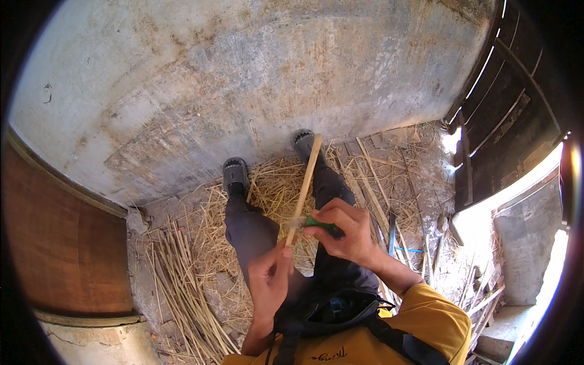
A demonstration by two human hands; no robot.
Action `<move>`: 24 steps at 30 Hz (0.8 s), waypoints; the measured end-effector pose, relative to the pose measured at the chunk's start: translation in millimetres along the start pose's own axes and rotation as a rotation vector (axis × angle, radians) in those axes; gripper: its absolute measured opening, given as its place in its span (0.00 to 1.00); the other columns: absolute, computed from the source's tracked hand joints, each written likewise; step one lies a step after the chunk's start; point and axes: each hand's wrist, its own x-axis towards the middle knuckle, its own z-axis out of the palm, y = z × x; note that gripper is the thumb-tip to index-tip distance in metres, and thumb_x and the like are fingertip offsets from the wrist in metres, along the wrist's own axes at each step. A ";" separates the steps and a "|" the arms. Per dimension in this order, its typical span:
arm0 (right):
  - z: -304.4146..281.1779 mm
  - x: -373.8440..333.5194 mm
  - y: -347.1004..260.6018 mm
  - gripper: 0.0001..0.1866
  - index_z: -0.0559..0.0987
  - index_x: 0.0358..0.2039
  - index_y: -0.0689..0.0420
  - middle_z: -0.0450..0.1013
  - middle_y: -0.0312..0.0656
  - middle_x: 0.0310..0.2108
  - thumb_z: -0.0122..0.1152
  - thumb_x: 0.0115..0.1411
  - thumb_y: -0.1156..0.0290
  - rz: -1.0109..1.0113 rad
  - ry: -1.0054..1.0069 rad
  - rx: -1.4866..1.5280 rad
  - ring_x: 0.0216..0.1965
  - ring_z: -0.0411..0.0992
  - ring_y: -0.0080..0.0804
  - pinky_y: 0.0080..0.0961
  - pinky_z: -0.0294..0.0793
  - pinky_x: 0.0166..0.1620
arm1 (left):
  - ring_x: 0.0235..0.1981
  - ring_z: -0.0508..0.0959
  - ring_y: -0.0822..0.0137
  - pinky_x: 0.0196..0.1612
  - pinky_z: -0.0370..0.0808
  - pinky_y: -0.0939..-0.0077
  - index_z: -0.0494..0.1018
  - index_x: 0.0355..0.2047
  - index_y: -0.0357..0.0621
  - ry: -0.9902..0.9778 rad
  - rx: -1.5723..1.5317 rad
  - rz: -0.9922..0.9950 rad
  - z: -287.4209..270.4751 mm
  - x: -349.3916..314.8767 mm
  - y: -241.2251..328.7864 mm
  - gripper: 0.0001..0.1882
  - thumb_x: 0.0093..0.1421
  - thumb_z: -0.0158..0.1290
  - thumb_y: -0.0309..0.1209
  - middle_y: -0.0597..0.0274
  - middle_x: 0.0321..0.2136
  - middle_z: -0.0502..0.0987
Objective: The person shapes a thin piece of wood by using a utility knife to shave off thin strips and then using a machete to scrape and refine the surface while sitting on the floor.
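So the left hand (271, 280) has its fingers and thumb clamped around the bottom end of a long pale strip (308, 176), looks like wood or bamboo, can't tell which. The strip is up in the air in front of the person's legs, angled away from the body, and its far end overlaps the right shoe (302, 145) in this view. The right hand (348, 234) is wrapped around a small tool with a green handle (319, 225), just above and to the right of the left hand. The tool's working end is a blur right at the strip, so I honestly can't tell its exact shape. The two hands are close together but don't look like they're touching each other

Down on the floor there's a big messy spread of straw-coloured shavings (274, 185) around the dark trousers (246, 234) and the left shoe (236, 173). A loose bundle of long thin sticks (185, 292) lies to the left, and more long pieces (374, 176) are scattered on the right, near a thin blue item (413, 250). Straight ahead is a stained, patchy wall (255, 79), with a brown panel (70, 237) off to the left. Mustard shirt (435, 316), black bag (340, 309) at the waist
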 end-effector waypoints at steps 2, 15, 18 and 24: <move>-2.7 5.2 4.3 0.17 0.82 0.36 0.58 0.79 0.42 0.30 0.83 0.50 0.70 0.005 0.016 0.010 0.25 0.79 0.34 0.27 0.76 0.25 | 0.22 0.63 0.82 0.25 0.59 0.82 0.79 0.56 0.32 0.009 0.029 0.021 -1.6 -2.5 -7.5 0.16 0.75 0.51 0.29 0.74 0.20 0.66; -29.7 38.0 47.3 0.14 0.80 0.39 0.61 0.80 0.44 0.28 0.75 0.61 0.67 0.297 0.274 -0.047 0.29 0.78 0.28 0.24 0.74 0.33 | 0.21 0.65 0.82 0.24 0.59 0.83 0.81 0.53 0.33 0.039 0.111 -0.018 -2.9 -18.2 -18.1 0.18 0.74 0.54 0.37 0.72 0.18 0.68; -29.1 29.6 40.4 0.14 0.80 0.42 0.60 0.81 0.43 0.29 0.74 0.62 0.67 0.350 0.285 -0.011 0.29 0.78 0.28 0.24 0.74 0.33 | 0.21 0.65 0.82 0.24 0.59 0.84 0.79 0.57 0.34 0.054 0.065 -0.005 -6.6 -14.2 -27.3 0.20 0.74 0.54 0.37 0.72 0.20 0.69; -2.8 1.3 2.2 0.14 0.81 0.43 0.57 0.79 0.42 0.32 0.74 0.60 0.65 0.138 -0.174 0.034 0.30 0.81 0.38 0.31 0.77 0.31 | 0.21 0.63 0.82 0.23 0.58 0.84 0.76 0.58 0.35 -0.035 -0.025 0.004 -4.3 -0.5 -14.1 0.20 0.77 0.48 0.38 0.73 0.22 0.68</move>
